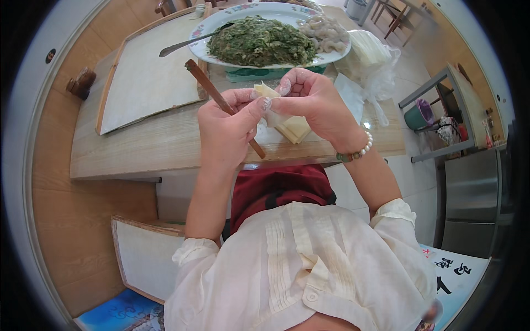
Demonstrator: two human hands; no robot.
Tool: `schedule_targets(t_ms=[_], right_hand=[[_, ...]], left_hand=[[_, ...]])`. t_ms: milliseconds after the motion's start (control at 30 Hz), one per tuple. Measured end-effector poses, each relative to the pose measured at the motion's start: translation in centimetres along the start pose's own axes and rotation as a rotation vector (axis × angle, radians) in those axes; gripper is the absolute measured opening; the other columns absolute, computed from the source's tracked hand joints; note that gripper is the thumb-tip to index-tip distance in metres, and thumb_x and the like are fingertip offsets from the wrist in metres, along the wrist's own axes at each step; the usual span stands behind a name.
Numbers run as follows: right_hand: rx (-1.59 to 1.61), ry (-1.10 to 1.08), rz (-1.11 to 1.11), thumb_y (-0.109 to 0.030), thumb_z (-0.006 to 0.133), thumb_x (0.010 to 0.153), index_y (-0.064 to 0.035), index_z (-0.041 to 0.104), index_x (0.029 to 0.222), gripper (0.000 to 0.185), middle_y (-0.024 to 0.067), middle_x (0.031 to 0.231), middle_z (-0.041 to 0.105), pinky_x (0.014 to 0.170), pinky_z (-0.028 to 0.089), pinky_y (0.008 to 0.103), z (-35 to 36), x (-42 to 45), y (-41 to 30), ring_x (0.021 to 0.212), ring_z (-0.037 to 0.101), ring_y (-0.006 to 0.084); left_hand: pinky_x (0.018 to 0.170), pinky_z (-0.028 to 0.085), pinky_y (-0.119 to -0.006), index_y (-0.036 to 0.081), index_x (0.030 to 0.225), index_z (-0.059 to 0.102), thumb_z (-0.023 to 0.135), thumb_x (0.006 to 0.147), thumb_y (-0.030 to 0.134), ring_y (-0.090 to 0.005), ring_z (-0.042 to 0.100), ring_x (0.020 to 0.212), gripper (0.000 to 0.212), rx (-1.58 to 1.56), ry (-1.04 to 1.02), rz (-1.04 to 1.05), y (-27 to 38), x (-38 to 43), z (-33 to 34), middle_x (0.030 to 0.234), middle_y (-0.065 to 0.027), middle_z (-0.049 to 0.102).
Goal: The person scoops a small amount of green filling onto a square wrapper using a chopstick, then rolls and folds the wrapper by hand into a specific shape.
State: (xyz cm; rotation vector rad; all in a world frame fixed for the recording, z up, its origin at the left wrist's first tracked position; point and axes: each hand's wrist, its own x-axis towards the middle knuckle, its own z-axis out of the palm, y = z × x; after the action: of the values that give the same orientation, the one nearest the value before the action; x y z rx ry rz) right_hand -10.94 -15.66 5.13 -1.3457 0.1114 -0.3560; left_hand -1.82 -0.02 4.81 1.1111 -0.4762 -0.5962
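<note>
Between the fingertips of both hands is a pale, folded dough wrapper (267, 90), dusted with flour like the fingers. My left hand (227, 124) pinches its left side and also keeps a flat wooden stick (209, 87) slanted through the palm; green bits cling to the stick's upper end. My right hand (312, 97) pinches the wrapper from the right. Below the hands a stack of yellowish square wrappers (295, 129) lies on the table. Beyond them stands a large floral oval plate (258, 9), holding green minced filling (261, 41) and peeled raw shrimp (325, 35).
A metal spoon (182, 45) rests with its bowl in the filling. At left on the wooden table (136, 153) lies a wood-framed white board (153, 70). A plastic bag (372, 62) with pale contents sits right of the plate. Another framed board (145, 252) leans below the table.
</note>
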Motion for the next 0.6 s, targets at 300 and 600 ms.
schedule_targets(t_ms=[300, 600], right_hand=[[0.157, 0.075, -0.101, -0.005, 0.072, 0.09, 0.0038, 0.061, 0.121, 0.034, 0.01, 0.117, 0.066, 0.092, 0.051, 0.0277, 1.4, -0.9, 2.6, 0.105, 0.063, 0.014], [0.069, 0.088, -0.31, -0.012, 0.066, 0.096, -0.0011, 0.068, 0.098, 0.012, 0.0003, 0.084, 0.061, 0.074, 0.047, 0.0213, 2.1, 0.4, 3.4, 0.08, 0.057, 0.0071]], left_hand=[[0.042, 0.03, -0.021, -0.008, 0.099, 0.064, 0.068, 0.093, 0.006, -0.0059, 0.045, 0.05, 0.016, -0.336, 0.109, 0.142, -2.3, 1.5, -0.3, 0.069, -0.0022, 0.059], [0.043, 0.031, -0.021, -0.009, 0.1, 0.068, 0.065, 0.094, 0.002, -0.0054, 0.046, 0.05, 0.013, -0.125, 0.103, 0.132, -1.4, 0.4, -0.4, 0.07, -0.0024, 0.058]])
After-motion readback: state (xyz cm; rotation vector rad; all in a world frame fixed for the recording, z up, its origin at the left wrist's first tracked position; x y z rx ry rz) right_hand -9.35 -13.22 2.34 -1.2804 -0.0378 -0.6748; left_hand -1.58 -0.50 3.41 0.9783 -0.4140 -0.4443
